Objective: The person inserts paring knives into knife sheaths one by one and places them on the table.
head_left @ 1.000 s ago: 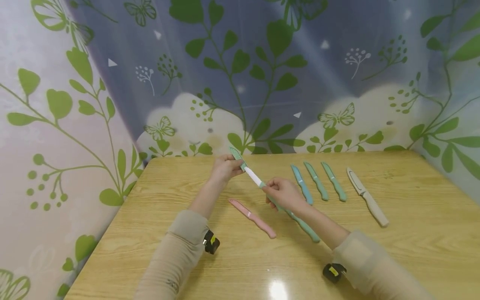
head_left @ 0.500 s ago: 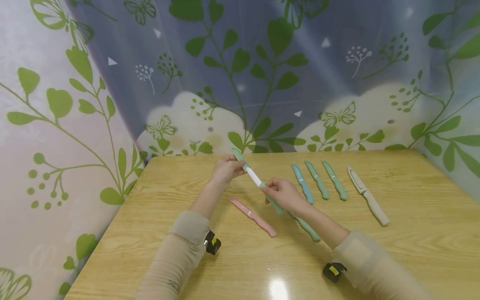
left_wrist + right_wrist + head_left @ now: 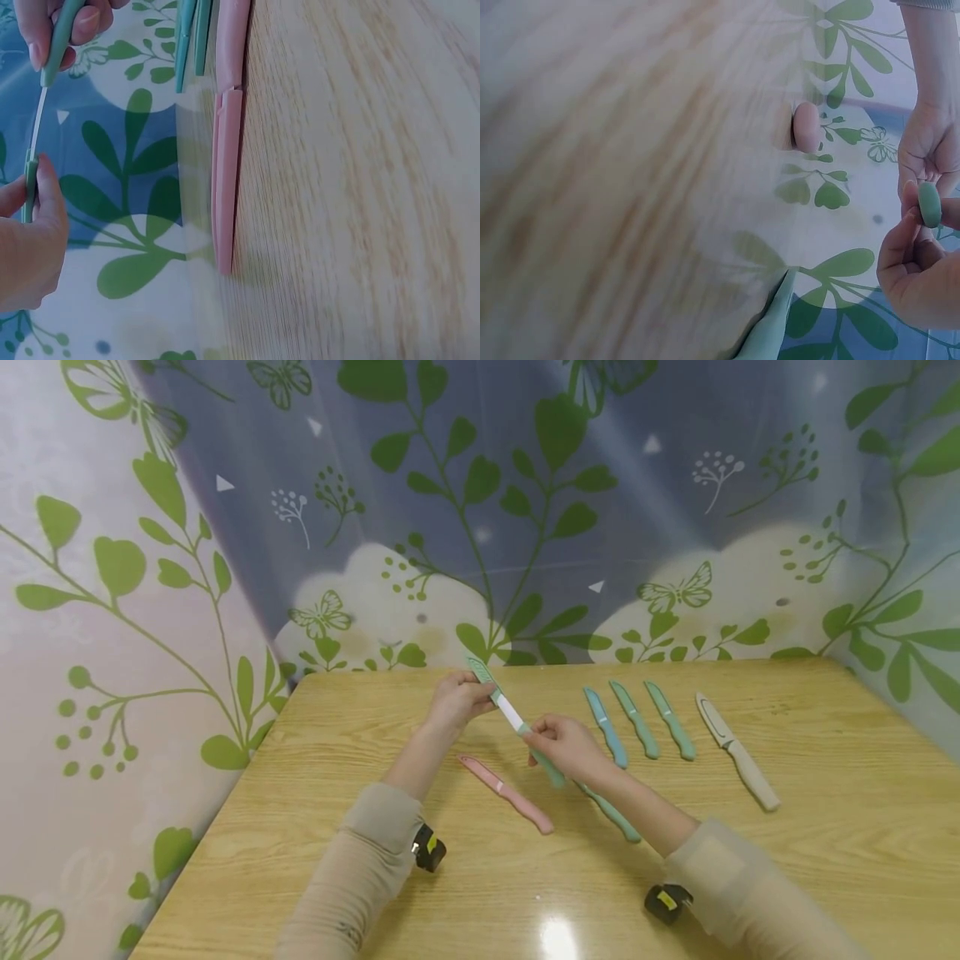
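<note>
My left hand (image 3: 453,702) pinches a green blade sheath (image 3: 478,669) between thumb and fingers above the far part of the table. With its thumb and fingertips, my right hand (image 3: 568,748) grips the green handle (image 3: 550,769) of a paring knife. A stretch of white blade (image 3: 512,713) shows between the two hands, its tip end hidden inside the sheath. In the left wrist view the blade (image 3: 37,120) is seen edge-on, in line with the sheath (image 3: 31,184). Below the hands lies a pink sheathed knife (image 3: 508,795).
A green knife (image 3: 617,820) lies partly under my right forearm. To the right rest a blue knife (image 3: 606,728), two green knives (image 3: 634,722) and a larger cream knife (image 3: 738,753), all sheathed. A patterned curtain (image 3: 480,527) hangs behind the wooden table (image 3: 480,885).
The left hand has eased the sheath toward the handle, so less of the blade shows. My right hand has stayed nearly still, and the knives on the table have not moved.
</note>
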Demonstrator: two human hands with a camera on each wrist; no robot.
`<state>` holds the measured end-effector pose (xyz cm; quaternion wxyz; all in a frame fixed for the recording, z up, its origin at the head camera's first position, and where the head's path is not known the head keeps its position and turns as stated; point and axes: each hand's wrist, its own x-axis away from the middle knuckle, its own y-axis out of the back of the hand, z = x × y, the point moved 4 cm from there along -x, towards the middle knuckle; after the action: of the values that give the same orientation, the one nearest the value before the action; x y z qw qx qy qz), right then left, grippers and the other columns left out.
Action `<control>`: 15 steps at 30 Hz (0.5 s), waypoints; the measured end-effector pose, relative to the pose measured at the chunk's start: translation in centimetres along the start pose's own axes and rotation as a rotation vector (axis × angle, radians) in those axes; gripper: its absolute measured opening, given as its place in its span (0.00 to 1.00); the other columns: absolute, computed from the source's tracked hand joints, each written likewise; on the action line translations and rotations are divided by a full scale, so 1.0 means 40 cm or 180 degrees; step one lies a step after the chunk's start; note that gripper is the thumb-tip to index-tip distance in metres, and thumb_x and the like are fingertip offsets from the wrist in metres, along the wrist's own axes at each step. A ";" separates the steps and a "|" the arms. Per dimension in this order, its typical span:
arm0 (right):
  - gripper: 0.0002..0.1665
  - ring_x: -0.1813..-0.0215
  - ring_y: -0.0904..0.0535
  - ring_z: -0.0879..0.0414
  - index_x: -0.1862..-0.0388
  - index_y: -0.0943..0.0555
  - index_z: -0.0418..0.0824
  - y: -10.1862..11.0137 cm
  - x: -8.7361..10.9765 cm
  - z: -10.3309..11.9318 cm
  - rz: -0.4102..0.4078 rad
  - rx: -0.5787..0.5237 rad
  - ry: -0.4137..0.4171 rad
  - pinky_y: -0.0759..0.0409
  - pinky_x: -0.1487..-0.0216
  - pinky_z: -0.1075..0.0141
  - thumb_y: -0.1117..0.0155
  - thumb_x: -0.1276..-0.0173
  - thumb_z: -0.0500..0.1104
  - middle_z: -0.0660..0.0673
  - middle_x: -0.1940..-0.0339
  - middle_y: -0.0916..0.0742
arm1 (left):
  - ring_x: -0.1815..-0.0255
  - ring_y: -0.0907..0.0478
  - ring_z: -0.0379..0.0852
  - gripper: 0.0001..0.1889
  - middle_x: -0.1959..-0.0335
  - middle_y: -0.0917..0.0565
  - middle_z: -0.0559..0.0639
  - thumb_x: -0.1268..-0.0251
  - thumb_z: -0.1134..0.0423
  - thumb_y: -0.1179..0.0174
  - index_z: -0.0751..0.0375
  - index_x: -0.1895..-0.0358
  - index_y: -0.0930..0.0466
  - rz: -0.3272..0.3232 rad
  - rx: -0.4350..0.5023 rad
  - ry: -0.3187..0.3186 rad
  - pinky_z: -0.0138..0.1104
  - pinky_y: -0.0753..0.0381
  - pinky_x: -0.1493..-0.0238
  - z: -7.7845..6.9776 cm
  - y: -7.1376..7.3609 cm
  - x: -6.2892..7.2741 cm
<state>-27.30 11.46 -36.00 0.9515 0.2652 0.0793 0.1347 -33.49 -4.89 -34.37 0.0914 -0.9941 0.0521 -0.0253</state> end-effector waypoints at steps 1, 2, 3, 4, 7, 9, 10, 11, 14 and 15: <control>0.13 0.76 0.26 0.56 0.60 0.25 0.32 0.000 0.000 0.002 -0.0002 0.0006 0.0010 0.29 0.75 0.66 0.46 0.30 0.43 0.43 0.76 0.16 | 0.69 0.22 0.44 0.04 0.67 0.25 0.56 0.39 0.77 0.45 0.75 0.62 0.29 0.0014 -0.0007 0.0004 0.33 0.20 0.55 0.001 0.000 0.000; 0.13 0.77 0.26 0.56 0.60 0.25 0.32 0.000 0.000 0.004 -0.0004 0.0013 0.0020 0.29 0.76 0.66 0.46 0.30 0.43 0.43 0.76 0.16 | 0.68 0.22 0.45 0.05 0.66 0.25 0.56 0.39 0.76 0.45 0.75 0.61 0.29 0.0030 -0.0025 0.0002 0.34 0.20 0.55 0.002 0.001 0.001; 0.13 0.77 0.27 0.56 0.60 0.25 0.32 0.000 0.000 0.005 -0.0003 0.0020 0.0028 0.29 0.76 0.66 0.46 0.30 0.43 0.44 0.77 0.16 | 0.66 0.22 0.45 0.06 0.65 0.25 0.57 0.39 0.76 0.45 0.75 0.60 0.29 0.0052 -0.0046 0.0001 0.34 0.21 0.54 0.002 0.001 0.001; 0.13 0.77 0.27 0.57 0.60 0.25 0.32 0.000 -0.001 0.006 -0.0005 0.0025 0.0032 0.29 0.76 0.66 0.46 0.30 0.43 0.44 0.77 0.16 | 0.65 0.22 0.46 0.07 0.64 0.25 0.57 0.39 0.75 0.45 0.75 0.59 0.30 0.0074 -0.0068 -0.0006 0.34 0.21 0.53 0.003 0.001 0.002; 0.13 0.78 0.27 0.57 0.61 0.24 0.32 -0.001 -0.001 0.008 -0.0006 0.0039 0.0017 0.30 0.77 0.66 0.46 0.30 0.43 0.43 0.76 0.15 | 0.64 0.22 0.46 0.08 0.63 0.25 0.57 0.38 0.75 0.45 0.75 0.58 0.30 0.0106 -0.0096 -0.0008 0.34 0.21 0.53 0.004 0.002 0.003; 0.13 0.77 0.27 0.56 0.60 0.24 0.33 -0.001 -0.002 0.007 -0.0011 0.0038 -0.0001 0.30 0.77 0.66 0.46 0.30 0.44 0.44 0.76 0.15 | 0.64 0.22 0.46 0.08 0.63 0.25 0.57 0.38 0.75 0.45 0.75 0.58 0.30 0.0107 -0.0105 -0.0011 0.34 0.21 0.53 0.004 0.001 0.004; 0.13 0.77 0.27 0.56 0.60 0.25 0.33 0.000 -0.002 0.007 -0.0015 0.0036 -0.0011 0.30 0.76 0.66 0.46 0.30 0.44 0.44 0.76 0.15 | 0.65 0.22 0.46 0.08 0.63 0.25 0.57 0.39 0.75 0.45 0.75 0.59 0.30 0.0101 -0.0095 -0.0003 0.34 0.21 0.53 0.004 0.000 0.004; 0.14 0.77 0.27 0.56 0.60 0.25 0.33 0.000 -0.002 0.007 -0.0022 0.0034 -0.0020 0.30 0.76 0.66 0.46 0.30 0.44 0.44 0.76 0.15 | 0.65 0.21 0.46 0.07 0.64 0.25 0.57 0.39 0.75 0.44 0.75 0.59 0.30 0.0097 -0.0085 0.0006 0.34 0.21 0.54 0.004 -0.001 0.005; 0.14 0.75 0.26 0.56 0.60 0.25 0.33 -0.001 -0.003 0.005 -0.0041 0.0007 -0.0041 0.29 0.75 0.66 0.45 0.30 0.45 0.43 0.75 0.15 | 0.66 0.21 0.45 0.08 0.64 0.25 0.57 0.39 0.75 0.44 0.75 0.59 0.30 0.0087 -0.0062 0.0034 0.34 0.21 0.54 0.006 -0.004 0.006; 0.14 0.75 0.25 0.56 0.59 0.25 0.33 -0.001 -0.003 0.004 -0.0051 0.0000 -0.0049 0.28 0.74 0.66 0.45 0.30 0.45 0.43 0.75 0.15 | 0.66 0.21 0.45 0.08 0.64 0.25 0.57 0.39 0.75 0.44 0.75 0.58 0.30 0.0089 -0.0052 0.0045 0.34 0.20 0.54 0.008 -0.005 0.007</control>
<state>-27.39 11.32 -35.87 0.9531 0.2655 0.0741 0.1250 -33.19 -4.67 -34.62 0.0832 -0.9938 0.0669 -0.0306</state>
